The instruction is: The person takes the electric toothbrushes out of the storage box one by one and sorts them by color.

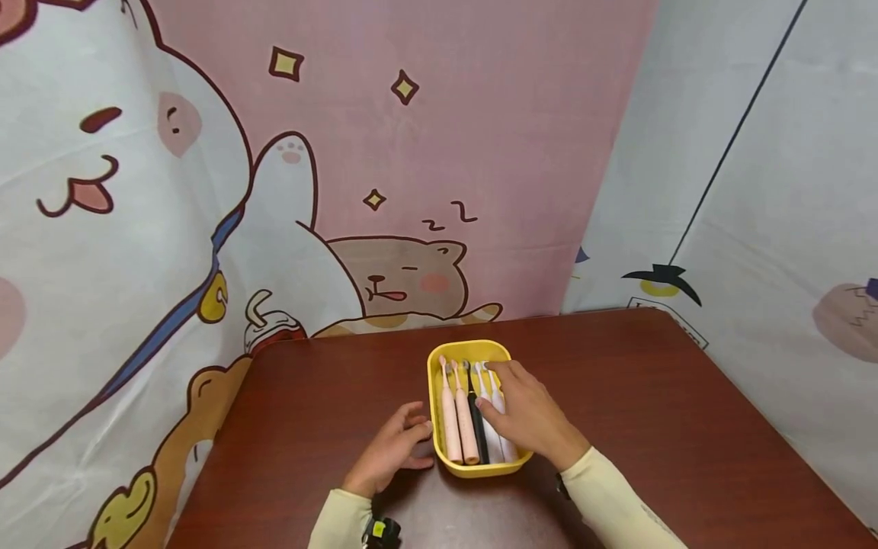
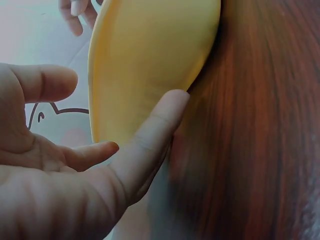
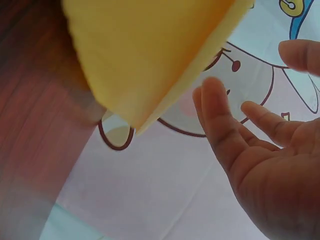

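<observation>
While the yellow tray (image 1: 479, 472) sits near the middle of the dark red-brown wooden counter (image 1: 617, 366), the two hands are apart, one on either side of it. Five toothbrushes lie side by side in the tray, heads at the far end and thick handles at the near end: from left to right, a pink toothbrush (image 1: 450, 423), a second pink toothbrush (image 1: 467, 428), a black toothbrush (image 1: 479, 435), a white toothbrush (image 1: 491, 442) and another pale toothbrush (image 1: 508, 450) along the right wall. The left hand (image 1: 392, 451) is at the tray's left side toward the near end, its fingers loose and spread rather than clamped; the left wrist view shows one digit in front of the tray's outer wall, though contact is hard to tell. Over the tray's right side, the right hand (image 1: 530, 412) reaches in from the right with thumb and fingers apart, above the two pale brushes; whether it touches them cannot be told. Pale sleeves (image 1: 610, 496) cover both forearms. Behind the counter's far edge, a pink printed backdrop (image 1: 494, 152) shows a sleeping bear (image 1: 411, 278).
</observation>
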Demonstrator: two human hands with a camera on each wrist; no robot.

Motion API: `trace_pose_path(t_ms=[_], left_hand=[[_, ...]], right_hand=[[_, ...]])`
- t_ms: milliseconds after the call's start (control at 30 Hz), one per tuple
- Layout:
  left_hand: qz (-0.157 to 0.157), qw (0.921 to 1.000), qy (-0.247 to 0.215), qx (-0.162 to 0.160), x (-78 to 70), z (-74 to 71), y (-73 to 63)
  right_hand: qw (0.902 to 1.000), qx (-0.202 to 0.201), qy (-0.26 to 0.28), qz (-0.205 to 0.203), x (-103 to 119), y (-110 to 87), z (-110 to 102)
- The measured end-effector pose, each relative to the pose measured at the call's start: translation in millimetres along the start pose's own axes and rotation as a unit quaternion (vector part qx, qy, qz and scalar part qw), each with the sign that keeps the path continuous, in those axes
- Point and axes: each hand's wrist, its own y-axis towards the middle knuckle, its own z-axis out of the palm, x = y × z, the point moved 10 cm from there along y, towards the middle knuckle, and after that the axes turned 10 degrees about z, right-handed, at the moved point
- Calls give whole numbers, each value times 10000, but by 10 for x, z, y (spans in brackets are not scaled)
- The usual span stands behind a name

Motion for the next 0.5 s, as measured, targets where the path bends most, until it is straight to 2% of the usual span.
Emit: trace_pose_path(t_ms=[167, 500], left_hand=[[-78, 9997, -235, 31, 27, 27, 10], [-4, 9991, -341, 254, 54, 133, 37]], right_hand=[[9982, 443, 275, 306, 92, 96, 105], [9941, 939, 363, 403, 271, 235, 396]])
